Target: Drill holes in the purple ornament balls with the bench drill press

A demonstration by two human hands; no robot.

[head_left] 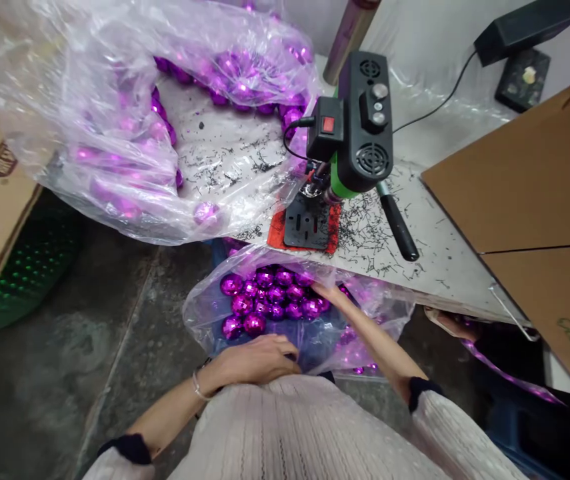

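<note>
Below the table edge, an open clear plastic bag (197, 300) holds many shiny purple mirrored balls (275, 295). My right hand (323, 290) reaches into its far right side; the fingers are hidden among the balls, so their grip does not show. Against my waist, at the near side of the bag, lies my left hand (265, 357), fingers loosely bent and nothing visible in them. Ahead on the table stands a small black and green bench drill press (365, 127), above a dark slotted plate (307, 223) on a red base.
A large plastic bag (39, 87) with more purple balls spreads over the table's left. Dark shavings (359, 230) litter the tabletop. Cardboard boxes (525, 193) flank both sides. The drill's black lever (399, 223) juts toward me. Another person's hand (452, 325) shows at right.
</note>
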